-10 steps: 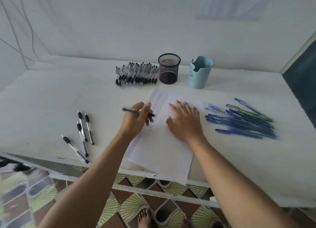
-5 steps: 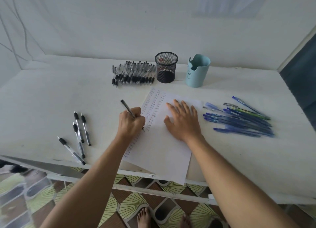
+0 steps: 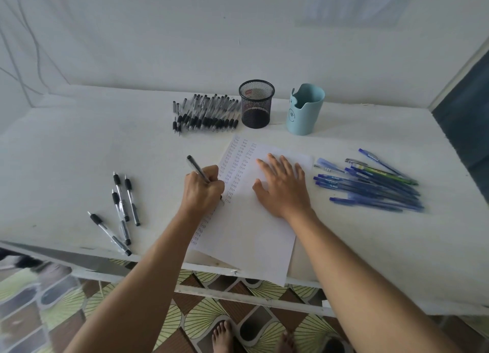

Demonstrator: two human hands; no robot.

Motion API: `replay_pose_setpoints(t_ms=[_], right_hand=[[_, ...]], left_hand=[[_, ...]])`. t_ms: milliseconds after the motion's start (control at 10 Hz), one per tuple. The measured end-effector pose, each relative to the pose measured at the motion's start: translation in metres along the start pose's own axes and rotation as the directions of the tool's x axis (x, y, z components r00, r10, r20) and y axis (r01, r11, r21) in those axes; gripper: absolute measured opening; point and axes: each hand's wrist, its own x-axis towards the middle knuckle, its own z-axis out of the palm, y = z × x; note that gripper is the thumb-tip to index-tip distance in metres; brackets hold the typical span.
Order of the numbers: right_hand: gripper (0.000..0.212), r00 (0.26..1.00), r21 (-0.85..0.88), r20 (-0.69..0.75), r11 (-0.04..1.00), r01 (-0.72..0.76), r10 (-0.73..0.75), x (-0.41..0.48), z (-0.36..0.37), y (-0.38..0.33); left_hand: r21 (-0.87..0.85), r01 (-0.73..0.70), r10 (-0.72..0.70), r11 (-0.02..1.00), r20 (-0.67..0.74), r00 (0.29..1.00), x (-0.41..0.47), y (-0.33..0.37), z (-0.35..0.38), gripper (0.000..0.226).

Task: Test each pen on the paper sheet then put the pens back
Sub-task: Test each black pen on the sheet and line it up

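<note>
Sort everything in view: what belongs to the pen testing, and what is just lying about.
Job: paper sheet; pen gripped in left hand; right hand flat on the sheet; row of black pens; four black pens; blue pens; mesh cup and blue cup, probably the holders.
Lying about: only the tiled floor below the table.

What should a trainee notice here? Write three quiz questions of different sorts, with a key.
1. True or false: the right hand grips the pen being tested.
2. The black mesh cup stands: A) left of the blue cup; B) right of it; C) on the paper sheet.
3. How many black pens lie loose near the front left of the table?

Key: 1 false, the left hand grips it; 2 A; 3 four.
</note>
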Motion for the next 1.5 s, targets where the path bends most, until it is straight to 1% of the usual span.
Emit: replay_pose_setpoints(t_ms=[300, 500, 700, 800, 900, 1100, 1200, 1300, 1400, 1500], right_hand=[[0.084, 1.000, -0.003, 0.005, 1.000, 0.000, 0.000, 0.000, -0.001, 0.000], [0.082, 1.000, 0.001, 0.005, 1.000, -0.001, 0.001, 0.000, 0.000, 0.001], [0.071, 1.000, -0.004, 0.023, 1.000, -0.001, 0.001, 0.000, -0.001, 0.001], [0.072, 1.000, -0.011, 0.014, 1.000, -0.005, 0.005, -0.001, -0.001, 0.000], [0.071, 1.000, -0.012, 0.026, 1.000, -0.005, 0.005, 0.000, -0.002, 0.000], [0.071, 1.000, -0.012, 0.030, 1.000, -0.005, 0.006, 0.000, -0.002, 0.000], [0.070, 1.000, -0.015, 0.030, 1.000, -0.002, 0.003, 0.000, -0.002, 0.001], [0.071, 0.999, -0.016, 0.041, 1.000, -0.005, 0.006, 0.000, -0.003, 0.001], [0.070, 0.999, -0.013, 0.047, 1.000, -0.007, 0.008, 0.000, -0.004, 0.000], [0.070, 0.998, -0.010, 0.056, 1.000, -0.008, 0.009, -0.001, -0.005, 0.000]], left_hand=[[0.032, -0.009, 0.008, 0.999, 0.014, 1.000, 0.000, 0.001, 0.001, 0.037], [0.028, -0.047, 0.046, 0.999, 0.038, 0.998, -0.001, 0.002, 0.001, 0.043], [0.053, -0.046, 0.045, 0.998, 0.025, 0.999, -0.001, 0.002, 0.002, 0.038], [0.020, -0.060, 0.060, 0.998, 0.022, 0.998, -0.003, 0.001, 0.003, 0.035], [0.035, -0.069, 0.067, 0.997, 0.038, 0.997, -0.003, 0.001, 0.002, 0.030], [0.032, -0.062, 0.061, 0.998, 0.019, 0.998, -0.003, 0.000, 0.003, 0.036], [-0.088, 0.021, -0.022, 0.996, -0.014, 1.000, -0.001, 0.000, 0.001, 0.037], [-0.358, 0.063, -0.070, 0.931, -0.007, 0.997, 0.000, 0.000, -0.004, 0.024], [-0.477, 0.102, -0.106, 0.873, 0.019, 0.994, 0.004, 0.001, -0.010, 0.011], [-0.427, 0.114, -0.097, 0.897, 0.063, 0.993, 0.010, 0.003, -0.014, 0.031]])
